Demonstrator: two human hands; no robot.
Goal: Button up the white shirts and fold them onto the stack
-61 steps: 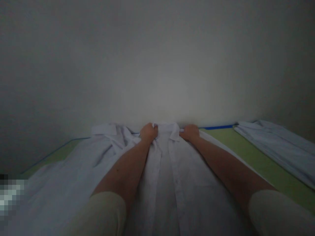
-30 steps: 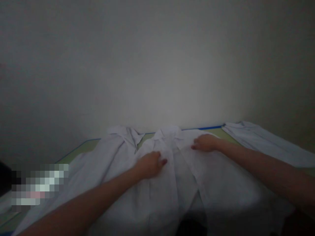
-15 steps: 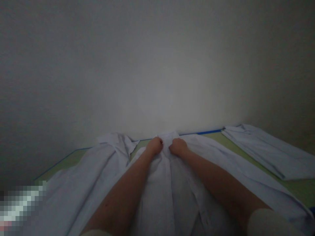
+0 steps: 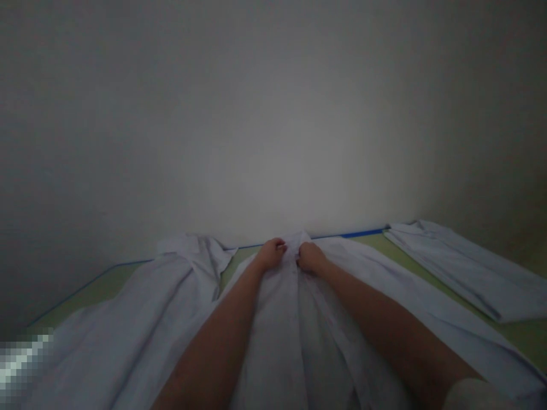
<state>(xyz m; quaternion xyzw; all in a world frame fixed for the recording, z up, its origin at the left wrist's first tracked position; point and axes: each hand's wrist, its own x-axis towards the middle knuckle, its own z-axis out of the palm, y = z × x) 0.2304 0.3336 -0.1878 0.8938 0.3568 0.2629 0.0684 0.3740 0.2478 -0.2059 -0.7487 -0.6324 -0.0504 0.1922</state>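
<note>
White collared cloth shirt (image 4: 276, 336), its front parted, is lying on a pale green, blue-edged flat surface (image 4: 401, 256), filling the middle of it and reaching its far edge. A plain grey wall (image 4: 273, 114) is rising just behind that edge. On the left part of the green surface, a rumpled white cloth garment (image 4: 141, 319) is spreading; on the right part, a folded white cloth garment (image 4: 465, 267) is lying.

Near the far edge of the green surface, the person's two bare hands are working at the shirt's neck, close together but not touching. The right hand (image 4: 311, 258) is holding cloth in curled fingers; the left hand (image 4: 272, 254) is touching the other side with bent fingers, and whether it is gripping cannot be told in the dim light.

Working well here is probably calling for light, matched tension, both sides staying level and the cloth below lying flat.

The shirt's pointed white cloth collar (image 4: 296, 238) is pointing toward the far edge of the green surface, the long axis running from there toward the person. Its narrow front edges are nearly meeting by the hands and diverging nearer the person.
</note>
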